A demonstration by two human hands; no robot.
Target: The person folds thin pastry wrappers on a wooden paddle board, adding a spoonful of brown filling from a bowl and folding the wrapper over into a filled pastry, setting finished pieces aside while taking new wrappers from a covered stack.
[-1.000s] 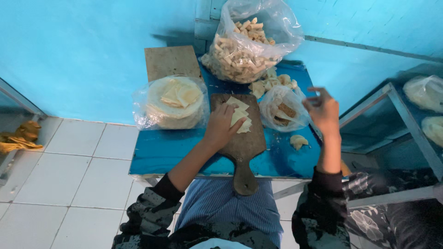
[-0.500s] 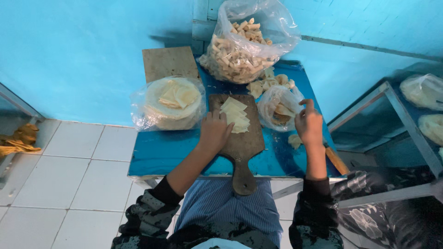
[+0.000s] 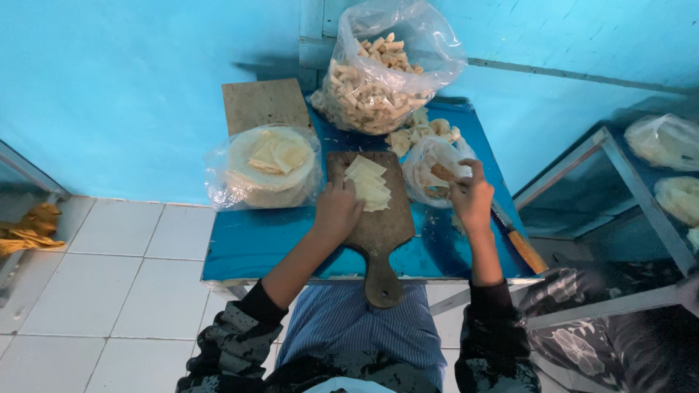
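pressing l hand (image 3: pixel 336 211) flat on wrappers (image 3: pixel 368 184); r hand (image 3: pixel 472 198) grip in small bag (image 3: pixel 435 169), fingertips hidden, can't tell.

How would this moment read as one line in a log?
left hand: resting on cutting board beside stacked pale sheets | right hand: reaching into small plastic bag | surface: blue table
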